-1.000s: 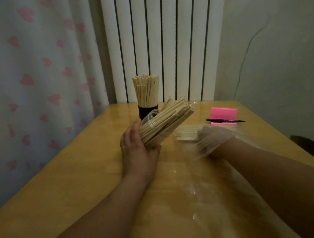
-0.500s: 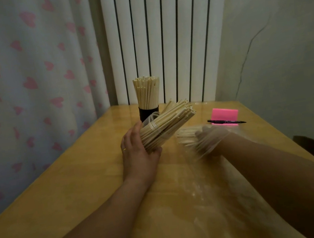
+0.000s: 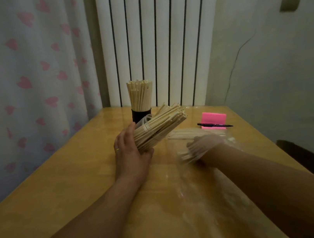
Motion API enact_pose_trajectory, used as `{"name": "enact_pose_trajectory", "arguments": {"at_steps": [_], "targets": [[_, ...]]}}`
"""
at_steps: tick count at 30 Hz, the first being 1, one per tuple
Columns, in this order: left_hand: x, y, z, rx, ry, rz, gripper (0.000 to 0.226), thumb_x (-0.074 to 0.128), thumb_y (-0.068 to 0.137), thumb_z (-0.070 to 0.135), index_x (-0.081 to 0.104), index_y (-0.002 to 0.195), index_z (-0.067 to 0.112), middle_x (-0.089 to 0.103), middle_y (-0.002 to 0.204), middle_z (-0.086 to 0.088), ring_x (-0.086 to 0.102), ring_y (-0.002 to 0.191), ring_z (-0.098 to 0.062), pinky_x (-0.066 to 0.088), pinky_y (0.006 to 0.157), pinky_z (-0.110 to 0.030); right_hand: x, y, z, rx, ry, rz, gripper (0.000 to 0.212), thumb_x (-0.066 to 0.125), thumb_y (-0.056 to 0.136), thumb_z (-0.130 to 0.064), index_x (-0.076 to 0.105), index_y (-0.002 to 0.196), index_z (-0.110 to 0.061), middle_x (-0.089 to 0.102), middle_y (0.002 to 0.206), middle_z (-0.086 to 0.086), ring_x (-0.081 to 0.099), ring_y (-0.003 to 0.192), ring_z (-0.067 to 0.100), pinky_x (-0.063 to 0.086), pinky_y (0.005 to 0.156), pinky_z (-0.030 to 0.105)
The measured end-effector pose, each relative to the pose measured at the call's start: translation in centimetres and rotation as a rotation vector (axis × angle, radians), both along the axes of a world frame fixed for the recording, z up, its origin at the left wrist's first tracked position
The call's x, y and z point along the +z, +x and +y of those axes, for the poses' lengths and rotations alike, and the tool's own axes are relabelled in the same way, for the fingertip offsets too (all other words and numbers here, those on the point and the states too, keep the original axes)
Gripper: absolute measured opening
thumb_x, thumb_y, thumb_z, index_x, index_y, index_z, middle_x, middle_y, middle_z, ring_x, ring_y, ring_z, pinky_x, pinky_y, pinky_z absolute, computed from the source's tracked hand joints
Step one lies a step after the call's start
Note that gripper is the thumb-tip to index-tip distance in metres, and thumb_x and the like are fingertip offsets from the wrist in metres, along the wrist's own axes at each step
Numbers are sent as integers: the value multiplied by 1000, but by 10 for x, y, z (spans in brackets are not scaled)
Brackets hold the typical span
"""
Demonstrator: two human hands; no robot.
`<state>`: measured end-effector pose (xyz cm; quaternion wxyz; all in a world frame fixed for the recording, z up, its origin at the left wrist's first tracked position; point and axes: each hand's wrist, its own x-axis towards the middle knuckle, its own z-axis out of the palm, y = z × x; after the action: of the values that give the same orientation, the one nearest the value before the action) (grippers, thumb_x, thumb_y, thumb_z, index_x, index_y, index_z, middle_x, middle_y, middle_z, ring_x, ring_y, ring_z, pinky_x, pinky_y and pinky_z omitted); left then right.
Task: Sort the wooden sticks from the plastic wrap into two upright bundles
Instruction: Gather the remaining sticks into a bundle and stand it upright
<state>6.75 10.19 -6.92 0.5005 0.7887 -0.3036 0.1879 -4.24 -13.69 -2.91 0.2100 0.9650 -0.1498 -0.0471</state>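
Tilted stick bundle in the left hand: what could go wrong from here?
1. The left hand holds the tilted bundle near its lower end only, so sticks could slide out or fan apart onto the table.
2. The right hand is blurred among the loose sticks in the plastic wrap; the film could snag and drag sticks toward the pen.

The left part of the bench (image 3: 50,185) is bare wood and gives free passage. At the back stands a cup (image 3: 141,115) of upright sticks (image 3: 141,96). Wrap (image 3: 201,204), loose sticks (image 3: 183,134), a pen (image 3: 214,125) and a pink pad (image 3: 214,117) occupy the right.
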Motion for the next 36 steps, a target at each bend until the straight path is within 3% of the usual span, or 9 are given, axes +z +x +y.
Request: {"name": "enact_pose_trajectory", "arguments": {"at_steps": [3,6,12,17,21,24,28,32,36], "targets": [[1,0,1,-10,10,12,101,87,81,25,29,163,35,31,163,-4,27,151,-30,30,124,-47,14,-9,13,11,2,94,39,44,112,-33,54,148,-23,58,147,0,58,131,21,49,103,32],[1,-1,2,-21,15,17,101,87,81,25,28,163,35,30,163,-4,26,151,-30,31,123,-46,21,-17,26,-10,11,113,38,49,110,-26,52,148,-25,59,145,1,59,130,21,51,106,33],[1,-2,2,-14,41,-28,100,88,80,25,30,161,31,33,160,-1,28,150,-29,36,122,-49,25,-40,31,-16,50,44,36,61,102,-33,57,137,-31,63,134,-2,62,121,19,55,101,36],[11,-12,10,-54,61,-5,97,85,82,24,29,160,33,31,161,3,27,149,-26,37,121,-53,16,-92,65,45,185,-312,21,61,94,-45,43,101,-37,48,99,-10,57,96,17,43,74,30],[23,-26,24,-78,96,-8,97,84,82,26,28,160,36,32,161,5,27,150,-25,36,121,-54,11,-123,83,112,366,-566,12,50,104,-39,41,96,-38,48,99,-16,53,86,7,49,68,34],[24,-45,45,-96,67,-40,98,86,82,25,28,160,37,32,161,8,28,149,-21,36,122,-48,26,-140,99,136,610,-804,29,39,110,-45,51,88,-31,54,90,-13,52,79,3,47,67,34],[12,-69,71,-53,49,-54,99,87,81,26,27,159,37,32,159,8,29,147,-19,35,118,-40,57,-162,119,44,920,-966,44,39,112,-38,60,81,-15,60,76,3,55,68,19,46,64,39],[6,-82,77,3,45,-48,96,85,82,25,27,157,40,33,156,9,32,144,-23,41,115,-49,86,-171,114,-31,1372,-1075,32,49,104,-24,55,82,-1,49,59,9,45,53,22,38,49,36],[4,-81,75,-14,104,-94,94,83,83,26,27,158,37,30,157,8,30,148,-27,42,116,-54,113,-175,118,-13,1862,-1256,26,48,105,-20,55,82,-9,45,62,7,47,51,19,38,44,29]]}}
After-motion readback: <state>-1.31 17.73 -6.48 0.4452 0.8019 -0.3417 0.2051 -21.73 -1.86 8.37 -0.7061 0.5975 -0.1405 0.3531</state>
